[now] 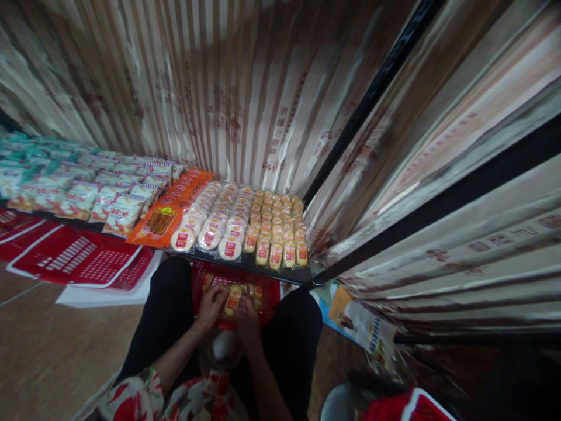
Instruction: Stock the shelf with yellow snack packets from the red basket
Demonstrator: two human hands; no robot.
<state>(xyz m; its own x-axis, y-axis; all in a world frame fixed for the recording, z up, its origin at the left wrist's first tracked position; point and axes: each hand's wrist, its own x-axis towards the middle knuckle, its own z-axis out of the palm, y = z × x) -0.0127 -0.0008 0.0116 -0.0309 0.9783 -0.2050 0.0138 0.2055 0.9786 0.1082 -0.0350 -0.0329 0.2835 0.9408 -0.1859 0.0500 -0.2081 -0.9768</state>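
Seemingly for steadiness, a wrapped yellow snack cake (233, 299) is being grasped from opposite sides by the left hand (212, 305) and right hand (248, 320) over the red plastic basket (273, 290).

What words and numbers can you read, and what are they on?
None clearly; all too small or blurred:
Striped backdrop: blurred characters
Green packets: blurred
White packets: blurred lettering
Orange packet: too small
Round white packs: labels too small
Yellow packs in rows: labels too small
Held yellow pack: blurred
Packaging, lower right: blurred
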